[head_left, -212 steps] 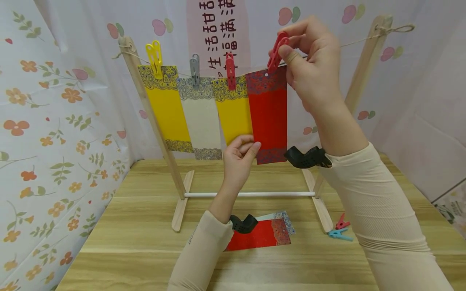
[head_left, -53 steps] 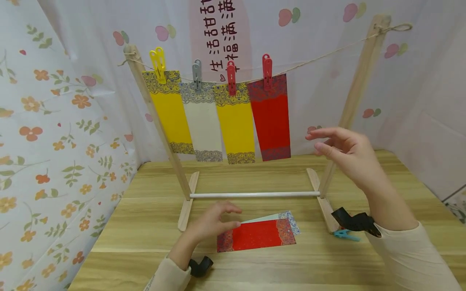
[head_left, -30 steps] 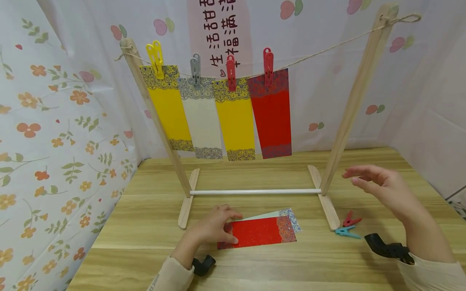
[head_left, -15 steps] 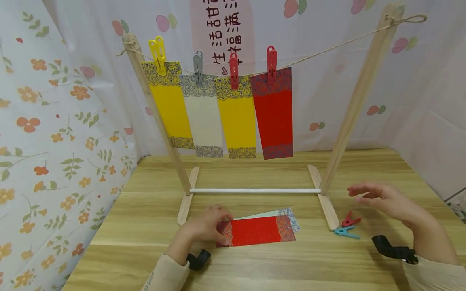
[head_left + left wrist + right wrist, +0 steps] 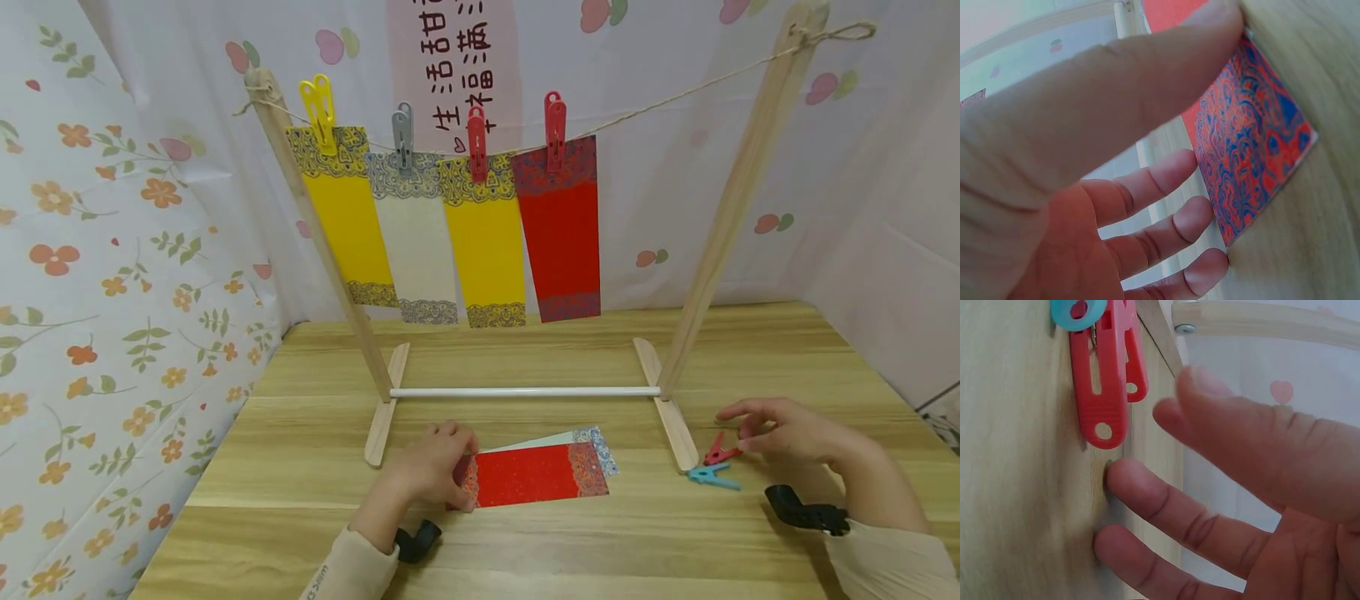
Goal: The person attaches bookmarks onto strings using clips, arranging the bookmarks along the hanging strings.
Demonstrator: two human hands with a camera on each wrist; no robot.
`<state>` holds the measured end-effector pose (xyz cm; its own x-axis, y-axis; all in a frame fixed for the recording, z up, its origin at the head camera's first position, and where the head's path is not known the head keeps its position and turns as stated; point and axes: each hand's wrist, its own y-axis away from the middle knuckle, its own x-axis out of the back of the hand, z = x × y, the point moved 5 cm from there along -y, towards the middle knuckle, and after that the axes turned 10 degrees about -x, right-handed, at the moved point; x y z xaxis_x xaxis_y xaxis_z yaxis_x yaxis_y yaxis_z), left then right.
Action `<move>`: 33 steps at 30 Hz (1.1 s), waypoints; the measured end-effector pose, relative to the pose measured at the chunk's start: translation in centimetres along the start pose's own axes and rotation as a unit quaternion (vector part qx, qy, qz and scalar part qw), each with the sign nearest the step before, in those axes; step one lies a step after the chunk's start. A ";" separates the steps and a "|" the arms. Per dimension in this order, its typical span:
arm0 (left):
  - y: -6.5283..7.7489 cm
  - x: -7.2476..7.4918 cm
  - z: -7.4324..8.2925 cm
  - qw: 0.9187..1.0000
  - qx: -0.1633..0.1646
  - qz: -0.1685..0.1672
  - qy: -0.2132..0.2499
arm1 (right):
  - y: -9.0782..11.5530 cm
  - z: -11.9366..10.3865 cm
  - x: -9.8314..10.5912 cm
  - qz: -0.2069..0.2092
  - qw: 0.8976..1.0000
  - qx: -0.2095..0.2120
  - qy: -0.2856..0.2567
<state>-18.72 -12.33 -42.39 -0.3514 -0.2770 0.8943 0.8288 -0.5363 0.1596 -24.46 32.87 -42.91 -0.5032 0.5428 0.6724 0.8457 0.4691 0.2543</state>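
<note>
A red bookmark-like card [image 5: 528,477] with patterned ends lies on the table, over a pale card [image 5: 604,460] that has a blue-patterned end. My left hand [image 5: 431,467] spans the red card's left end. In the left wrist view, the thumb is by one long edge of that red card [image 5: 1247,144] and fingertips are at the other. On the right, my right hand [image 5: 795,433] hovers beside a red clothespin [image 5: 720,450]. The right wrist view shows loosely bent fingers around, but apart from, the red clothespin's handles [image 5: 1102,406]. A light blue clothespin [image 5: 712,477] lies against it.
A wooden rack [image 5: 720,208] with a white crossbar [image 5: 525,392] stands behind the hands. On its string [image 5: 675,98] hang a yellow card [image 5: 348,229], a cream card [image 5: 414,250], another yellow card [image 5: 487,254] and a red card [image 5: 561,237], each clipped by a clothespin.
Earlier the right hand held a red clothespin at the string while the left held the hanging cards. Both hands have come down, left to the red card, right to the clothespins.
</note>
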 end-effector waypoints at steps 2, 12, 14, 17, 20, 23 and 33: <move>0.0 0.1 0.1 1.000 -0.001 0.001 0.001 | 0.0 0.0 -0.2 -0.018 1.000 0.018 -0.016; 0.0 0.1 0.0 1.000 -0.010 -0.006 0.021 | -0.3 -0.4 -1.1 -0.060 0.995 0.072 -0.023; 0.0 0.0 -0.1 1.000 -0.008 -0.008 0.028 | -0.4 -0.6 -1.1 -0.053 0.994 0.090 -0.011; -0.1 0.0 -0.1 0.999 -0.010 -0.009 0.035 | -0.7 -0.7 -1.2 -0.041 0.994 0.101 0.008; -0.1 -0.1 -0.1 0.999 -0.015 -0.010 0.042 | -0.7 -0.8 -1.4 -0.045 0.996 0.080 0.012; 0.0 -0.1 -0.1 0.999 -0.022 -0.010 0.048 | -0.7 -0.9 -1.6 -0.055 0.995 0.078 0.005; 0.1 -0.3 -0.3 0.996 -0.023 -0.023 0.079 | -0.6 -0.8 -1.5 -0.043 0.997 0.056 0.010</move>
<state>-18.66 -12.53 -42.76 -0.4566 -0.3717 0.8083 0.7902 -0.5869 0.1765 -24.09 31.23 -43.50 -0.5678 0.4834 0.6663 0.7742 0.5886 0.2327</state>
